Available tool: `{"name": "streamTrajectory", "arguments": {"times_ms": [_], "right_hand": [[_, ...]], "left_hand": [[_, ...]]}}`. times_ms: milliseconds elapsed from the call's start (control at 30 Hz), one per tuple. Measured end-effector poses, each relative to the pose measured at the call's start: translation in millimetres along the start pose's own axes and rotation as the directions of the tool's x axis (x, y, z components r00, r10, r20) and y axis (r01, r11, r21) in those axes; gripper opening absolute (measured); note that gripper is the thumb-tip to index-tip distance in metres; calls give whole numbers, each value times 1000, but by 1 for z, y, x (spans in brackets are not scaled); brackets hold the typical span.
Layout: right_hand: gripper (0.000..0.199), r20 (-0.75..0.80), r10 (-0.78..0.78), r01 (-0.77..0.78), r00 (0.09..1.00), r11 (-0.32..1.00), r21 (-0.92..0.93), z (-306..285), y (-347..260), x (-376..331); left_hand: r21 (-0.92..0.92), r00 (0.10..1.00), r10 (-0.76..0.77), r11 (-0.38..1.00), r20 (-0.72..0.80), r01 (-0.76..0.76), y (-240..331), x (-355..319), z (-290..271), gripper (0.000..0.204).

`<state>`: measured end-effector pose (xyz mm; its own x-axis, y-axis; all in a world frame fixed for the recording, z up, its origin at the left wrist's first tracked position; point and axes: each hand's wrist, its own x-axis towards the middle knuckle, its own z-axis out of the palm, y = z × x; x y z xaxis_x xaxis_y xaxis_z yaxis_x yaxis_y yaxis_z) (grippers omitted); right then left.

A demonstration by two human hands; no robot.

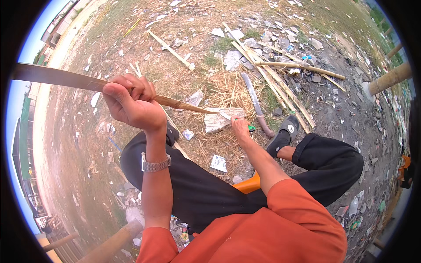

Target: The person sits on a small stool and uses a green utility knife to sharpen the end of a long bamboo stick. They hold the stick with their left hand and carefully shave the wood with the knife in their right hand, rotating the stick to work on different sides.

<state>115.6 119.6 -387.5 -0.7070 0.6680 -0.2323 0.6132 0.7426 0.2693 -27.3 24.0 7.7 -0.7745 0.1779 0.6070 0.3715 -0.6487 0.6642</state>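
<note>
My left hand is closed around a long bamboo strip, raised at the left. The strip slopes down to the right, and its narrow far end meets the top of a weathered wooden block on the ground. My right hand grips a small knife with a green handle. Its pale blade points left over the block, close to the strip's tip; whether blade and bamboo touch I cannot tell. Right of the block lies a machete with a curved dark blade and a brown handle.
Split bamboo strips lie in a pile beyond the machete, and another strip lies further left. Dry straw and shavings surround the block. My legs are spread around an orange seat. Bamboo poles stand at the right edge.
</note>
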Motion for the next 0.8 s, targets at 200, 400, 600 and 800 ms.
{"name": "streamTrajectory", "arguments": {"times_ms": [200, 400, 600, 800], "right_hand": [[33, 119, 220, -223, 968, 547, 807, -61, 51, -23], [31, -4, 55, -1, 998, 96, 995, -241, 44, -89], [27, 19, 36, -28, 999, 269, 963, -244, -6, -117], [26, 5, 31, -11, 999, 199, 980, -248, -6, -116]], "left_hand": [[-85, 996, -37, 995, 86, 44, -4, -2, 7, 39], [-124, 981, -32, 991, 193, 57, 0, -6, 3, 43], [-124, 986, -54, 990, 161, 74, 3, -11, 3, 43], [-130, 984, -59, 988, 170, 81, 8, -9, -4, 43]]}}
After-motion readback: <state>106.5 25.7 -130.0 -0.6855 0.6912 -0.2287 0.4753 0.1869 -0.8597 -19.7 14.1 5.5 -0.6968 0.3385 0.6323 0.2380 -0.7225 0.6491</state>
